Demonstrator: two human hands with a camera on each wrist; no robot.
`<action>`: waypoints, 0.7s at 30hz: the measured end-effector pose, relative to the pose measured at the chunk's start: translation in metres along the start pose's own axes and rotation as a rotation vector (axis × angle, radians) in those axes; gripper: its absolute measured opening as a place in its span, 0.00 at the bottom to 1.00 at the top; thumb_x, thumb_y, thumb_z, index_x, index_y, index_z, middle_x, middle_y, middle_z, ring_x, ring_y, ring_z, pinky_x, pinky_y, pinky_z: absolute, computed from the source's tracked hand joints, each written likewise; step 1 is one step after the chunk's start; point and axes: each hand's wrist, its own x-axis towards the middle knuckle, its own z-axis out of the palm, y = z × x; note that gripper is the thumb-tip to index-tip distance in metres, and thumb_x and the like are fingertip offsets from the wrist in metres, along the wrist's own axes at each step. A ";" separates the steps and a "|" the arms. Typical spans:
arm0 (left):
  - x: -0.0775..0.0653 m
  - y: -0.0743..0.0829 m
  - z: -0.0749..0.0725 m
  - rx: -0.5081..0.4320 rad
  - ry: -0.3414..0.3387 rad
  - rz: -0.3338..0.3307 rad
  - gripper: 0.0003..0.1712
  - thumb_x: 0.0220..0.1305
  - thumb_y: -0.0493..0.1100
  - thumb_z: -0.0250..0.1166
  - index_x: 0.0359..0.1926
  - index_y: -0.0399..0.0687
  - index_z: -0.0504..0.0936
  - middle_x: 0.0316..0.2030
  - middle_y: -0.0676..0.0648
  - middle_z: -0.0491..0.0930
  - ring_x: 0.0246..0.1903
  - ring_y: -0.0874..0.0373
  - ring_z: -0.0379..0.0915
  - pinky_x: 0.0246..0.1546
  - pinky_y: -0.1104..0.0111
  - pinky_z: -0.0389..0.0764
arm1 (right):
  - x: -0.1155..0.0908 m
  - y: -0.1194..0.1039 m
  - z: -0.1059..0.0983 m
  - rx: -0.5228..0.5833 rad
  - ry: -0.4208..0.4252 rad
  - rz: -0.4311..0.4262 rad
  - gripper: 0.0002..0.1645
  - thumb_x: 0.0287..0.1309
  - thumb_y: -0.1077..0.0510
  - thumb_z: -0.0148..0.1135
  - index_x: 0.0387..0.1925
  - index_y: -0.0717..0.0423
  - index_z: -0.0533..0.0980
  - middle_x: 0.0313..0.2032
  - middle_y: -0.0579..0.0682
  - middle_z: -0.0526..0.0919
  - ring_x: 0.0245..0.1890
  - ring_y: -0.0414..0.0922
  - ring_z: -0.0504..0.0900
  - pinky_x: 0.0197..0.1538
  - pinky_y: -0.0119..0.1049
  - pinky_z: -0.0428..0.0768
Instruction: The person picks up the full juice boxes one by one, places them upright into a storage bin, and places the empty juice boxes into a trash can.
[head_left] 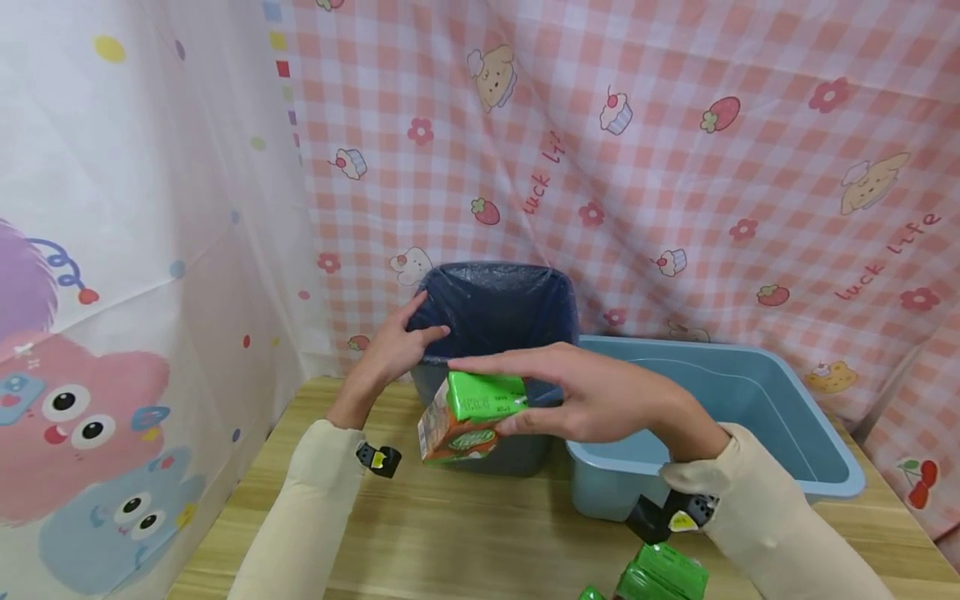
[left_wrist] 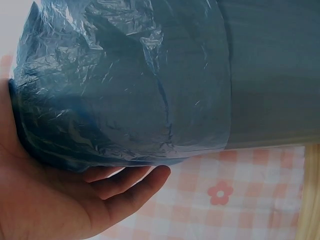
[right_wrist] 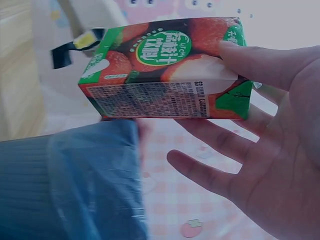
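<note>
My right hand (head_left: 592, 396) holds a green juice box (head_left: 480, 408) with lychee pictures by one end, thumb on one face and fingers on the opposite one. The box is tilted in front of the near rim of a dark blue trash bin (head_left: 551, 325) lined with a thin plastic bag (left_wrist: 125, 90). In the right wrist view the printed faces of the juice box (right_wrist: 165, 65) show plainly. My left hand (head_left: 393, 346) grips the bin's left rim, thumb over the inside and fingers along the outer side. The bottom of the bin's inside is dark.
A light blue plastic tub (head_left: 712, 358) stands right of the bin, partly behind my right forearm. More green boxes (head_left: 663, 573) lie at the table's near edge. A pink checked cloth (head_left: 637, 167) hangs behind, and a white printed cloth (head_left: 187, 208) hangs at the left.
</note>
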 end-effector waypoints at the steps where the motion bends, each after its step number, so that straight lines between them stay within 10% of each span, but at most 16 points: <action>1: 0.000 0.000 0.000 -0.001 -0.001 -0.004 0.45 0.68 0.58 0.59 0.79 0.63 0.48 0.78 0.44 0.45 0.76 0.44 0.43 0.72 0.44 0.52 | -0.001 -0.001 -0.003 0.002 0.024 -0.006 0.39 0.66 0.55 0.63 0.75 0.45 0.60 0.59 0.39 0.78 0.48 0.38 0.79 0.53 0.36 0.78; 21: 0.003 -0.001 -0.001 -0.020 0.008 0.016 0.41 0.71 0.53 0.56 0.79 0.62 0.48 0.78 0.44 0.46 0.76 0.45 0.45 0.72 0.47 0.54 | 0.005 0.022 -0.041 0.143 0.351 0.156 0.41 0.66 0.63 0.61 0.76 0.45 0.58 0.63 0.52 0.73 0.58 0.50 0.76 0.59 0.52 0.76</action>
